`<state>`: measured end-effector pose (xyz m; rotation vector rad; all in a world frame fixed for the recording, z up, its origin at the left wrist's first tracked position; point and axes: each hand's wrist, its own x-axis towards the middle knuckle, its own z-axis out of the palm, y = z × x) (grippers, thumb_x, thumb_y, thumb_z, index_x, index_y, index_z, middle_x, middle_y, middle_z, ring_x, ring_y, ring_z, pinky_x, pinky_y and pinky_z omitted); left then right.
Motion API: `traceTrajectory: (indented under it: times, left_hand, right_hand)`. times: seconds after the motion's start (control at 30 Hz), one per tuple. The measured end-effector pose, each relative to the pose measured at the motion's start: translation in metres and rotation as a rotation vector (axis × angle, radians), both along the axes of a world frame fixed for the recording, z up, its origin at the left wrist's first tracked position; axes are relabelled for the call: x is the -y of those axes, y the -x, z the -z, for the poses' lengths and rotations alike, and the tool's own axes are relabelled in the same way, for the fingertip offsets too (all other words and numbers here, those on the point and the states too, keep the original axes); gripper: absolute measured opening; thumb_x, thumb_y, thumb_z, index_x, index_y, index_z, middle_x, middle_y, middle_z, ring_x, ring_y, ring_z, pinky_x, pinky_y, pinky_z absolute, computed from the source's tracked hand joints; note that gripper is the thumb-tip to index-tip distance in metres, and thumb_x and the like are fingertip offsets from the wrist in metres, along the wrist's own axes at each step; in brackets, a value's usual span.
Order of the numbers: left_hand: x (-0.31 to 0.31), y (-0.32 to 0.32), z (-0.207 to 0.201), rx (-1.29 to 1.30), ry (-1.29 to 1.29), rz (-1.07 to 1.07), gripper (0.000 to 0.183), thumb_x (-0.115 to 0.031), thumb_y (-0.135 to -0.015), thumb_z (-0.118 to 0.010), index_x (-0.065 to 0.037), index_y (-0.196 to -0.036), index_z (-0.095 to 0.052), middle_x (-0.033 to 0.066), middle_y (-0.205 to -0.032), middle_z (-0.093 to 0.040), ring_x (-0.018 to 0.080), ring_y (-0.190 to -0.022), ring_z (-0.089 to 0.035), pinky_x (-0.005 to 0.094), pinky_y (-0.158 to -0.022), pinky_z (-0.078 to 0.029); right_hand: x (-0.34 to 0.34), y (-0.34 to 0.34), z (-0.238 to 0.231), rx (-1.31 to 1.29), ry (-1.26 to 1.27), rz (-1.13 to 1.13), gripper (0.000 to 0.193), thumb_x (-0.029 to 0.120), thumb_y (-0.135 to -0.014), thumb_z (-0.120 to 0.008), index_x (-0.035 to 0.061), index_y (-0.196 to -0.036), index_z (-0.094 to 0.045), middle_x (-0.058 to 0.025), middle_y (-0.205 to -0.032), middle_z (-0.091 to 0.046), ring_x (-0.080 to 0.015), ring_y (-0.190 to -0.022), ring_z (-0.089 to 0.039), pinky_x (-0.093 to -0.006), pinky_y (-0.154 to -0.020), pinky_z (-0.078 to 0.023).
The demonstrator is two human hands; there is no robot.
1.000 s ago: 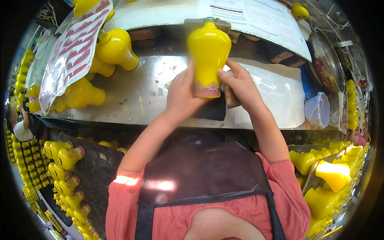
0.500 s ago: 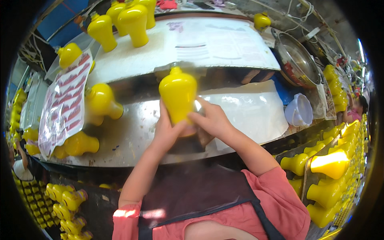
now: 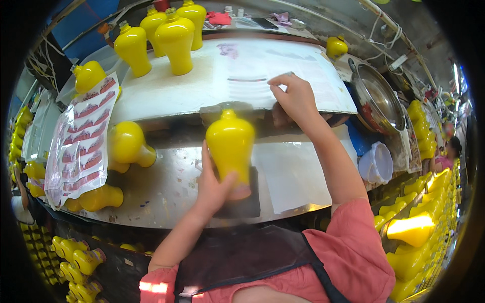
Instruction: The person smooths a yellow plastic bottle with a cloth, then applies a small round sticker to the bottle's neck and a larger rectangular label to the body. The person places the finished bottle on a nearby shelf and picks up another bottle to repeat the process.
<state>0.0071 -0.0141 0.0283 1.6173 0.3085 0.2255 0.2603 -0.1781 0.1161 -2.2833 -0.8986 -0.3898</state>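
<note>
My left hand (image 3: 214, 188) is wrapped round the lower part of a glossy yellow bottle (image 3: 230, 144), which stands upright above the metal bench with its narrow neck at the top. Over the white board (image 3: 202, 96), my right hand (image 3: 293, 93) is closed, with thumb and forefinger together at the right end of a thin dark-edged strip (image 3: 246, 80). Whether the strip is between those fingers is too small to make out. Several pale strips lie just below it on the board.
Several yellow bottles (image 3: 174, 43) stand on the board's far left. A printed decal sheet (image 3: 83, 139) leans at the left, beside a lying yellow bottle (image 3: 132, 144). To the right are a metal basin (image 3: 376, 96) and a white bucket (image 3: 376, 162). Racks of yellow bottles (image 3: 411, 230) flank me.
My right hand has let go of the yellow bottle and moved up and right to the strips on the board. The bottle has come slightly lower and to the right in my left hand.
</note>
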Motion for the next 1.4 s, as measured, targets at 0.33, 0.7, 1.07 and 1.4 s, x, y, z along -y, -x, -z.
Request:
traceTrajectory:
  times: [0.33, 0.7, 1.07, 1.4]
  left_hand:
    - [-0.001, -0.002, 0.003, 0.061, -0.008, 0.012, 0.106, -0.014, -0.083, -0.072, -0.003, -0.164, -0.005, 0.0243, -0.15, -0.047, 0.0348, -0.138, -0.052, 0.0447, -0.114, -0.042]
    - [-0.003, -0.002, 0.004, 0.074, 0.025, 0.033, 0.106, -0.019, -0.08, -0.075, -0.001, -0.163, -0.01, 0.024, -0.151, -0.046, 0.036, -0.141, -0.048, 0.0452, -0.116, -0.039]
    - [0.0, 0.0, 0.013, 0.049, 0.086, 0.007, 0.106, -0.013, -0.083, -0.072, -0.007, -0.166, -0.005, 0.0246, -0.15, -0.048, 0.0357, -0.134, -0.055, 0.0463, -0.111, -0.045]
    - [-0.001, 0.005, 0.005, 0.023, -0.122, -0.097, 0.109, -0.021, -0.083, -0.077, -0.004, -0.164, -0.006, 0.0252, -0.149, -0.048, 0.0377, -0.142, -0.046, 0.0481, -0.117, -0.037]
  right_hand:
    - [-0.127, -0.118, 0.006, -0.152, 0.635, 0.012, 0.042, 0.016, -0.091, -0.059, 0.0164, -0.132, -0.071, -0.0166, -0.122, -0.072, -0.0353, -0.113, -0.068, -0.0454, -0.097, -0.054]
    - [-0.073, -0.143, 0.0, -0.171, 0.874, 0.316, 0.027, 0.017, -0.093, -0.059, 0.0058, -0.111, -0.077, -0.0162, -0.118, -0.075, -0.0343, -0.109, -0.072, -0.0458, -0.091, -0.058]
    - [0.074, 0.02, -0.007, -0.051, 0.659, 0.187, 0.035, 0.015, -0.09, -0.06, 0.0105, -0.123, -0.07, -0.0206, -0.096, -0.073, -0.0389, -0.094, -0.07, -0.0505, -0.082, -0.055]
    - [0.088, 0.025, 0.022, 0.188, 0.512, 0.21, 0.037, 0.015, -0.086, -0.076, 0.0117, -0.122, -0.068, -0.0209, -0.108, -0.062, -0.0399, -0.088, -0.069, -0.0466, -0.077, -0.056]
